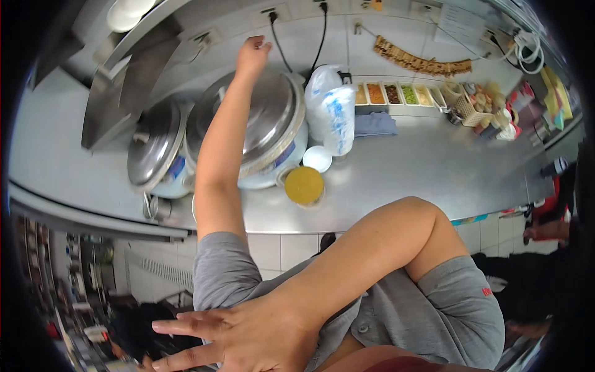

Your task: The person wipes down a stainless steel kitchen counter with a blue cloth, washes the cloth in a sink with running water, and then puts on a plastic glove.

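Observation:
My left hand (pixel 254 55) is stretched far forward, above the back of a large pot's steel lid (pixel 269 111) and near the tiled wall. Its fingers are partly curled, and whether anything small is between them cannot be told. Close to the camera, my right hand (pixel 265 337) crosses my body to the lower left, fingers spread and holding nothing. A smaller lidded pot (pixel 155 144) stands left of the large one. In front of the large pot are a container with a yellow lid (pixel 304 186) and a white bowl (pixel 317 159), beside white plastic bags (pixel 330 111).
Along the back of the steel counter (pixel 418 172) are food trays (pixel 393 94), a folded blue-grey cloth (pixel 375 124) and a basket of bottles (pixel 475 111). Black cords (pixel 320 42) run from wall sockets. People in dark clothes stand at right (pixel 525 279) and lower left (pixel 144 325).

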`<state>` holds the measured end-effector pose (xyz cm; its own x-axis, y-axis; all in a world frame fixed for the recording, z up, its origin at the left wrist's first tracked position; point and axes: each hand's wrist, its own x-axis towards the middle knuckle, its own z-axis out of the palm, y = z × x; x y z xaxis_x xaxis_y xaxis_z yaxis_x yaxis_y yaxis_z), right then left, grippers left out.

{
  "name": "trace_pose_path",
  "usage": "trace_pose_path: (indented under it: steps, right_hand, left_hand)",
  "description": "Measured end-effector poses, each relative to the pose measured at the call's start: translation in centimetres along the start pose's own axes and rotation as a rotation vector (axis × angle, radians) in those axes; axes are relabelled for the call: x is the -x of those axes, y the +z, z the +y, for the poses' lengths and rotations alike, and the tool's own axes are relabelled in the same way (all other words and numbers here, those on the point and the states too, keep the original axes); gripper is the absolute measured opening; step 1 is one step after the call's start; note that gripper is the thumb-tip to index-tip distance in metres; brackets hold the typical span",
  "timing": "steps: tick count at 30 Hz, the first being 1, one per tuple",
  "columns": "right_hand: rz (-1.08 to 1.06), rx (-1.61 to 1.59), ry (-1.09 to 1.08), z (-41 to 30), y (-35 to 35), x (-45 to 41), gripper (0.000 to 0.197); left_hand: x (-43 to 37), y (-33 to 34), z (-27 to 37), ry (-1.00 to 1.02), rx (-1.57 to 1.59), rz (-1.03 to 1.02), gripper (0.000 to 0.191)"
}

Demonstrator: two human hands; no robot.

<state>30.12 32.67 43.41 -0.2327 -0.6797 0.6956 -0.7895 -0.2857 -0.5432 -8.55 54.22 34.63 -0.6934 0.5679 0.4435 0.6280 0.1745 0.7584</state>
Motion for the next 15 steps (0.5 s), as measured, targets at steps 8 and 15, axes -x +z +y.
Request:
trace_pose_path:
  steps: [8,15]
  right_hand:
    - [0.173,0.173,0.198,1.1,-5.2,1.5,0.016]
    - [0.229,0.246,0.15,2.7,-4.0,1.3,0.018]
  left_hand:
    - [-9.4,6.3,-3.9,-0.457,0.428,-0.154,0.032]
    - [-3.4,8.4,-0.9,0.21,0.042,-0.659,0.024]
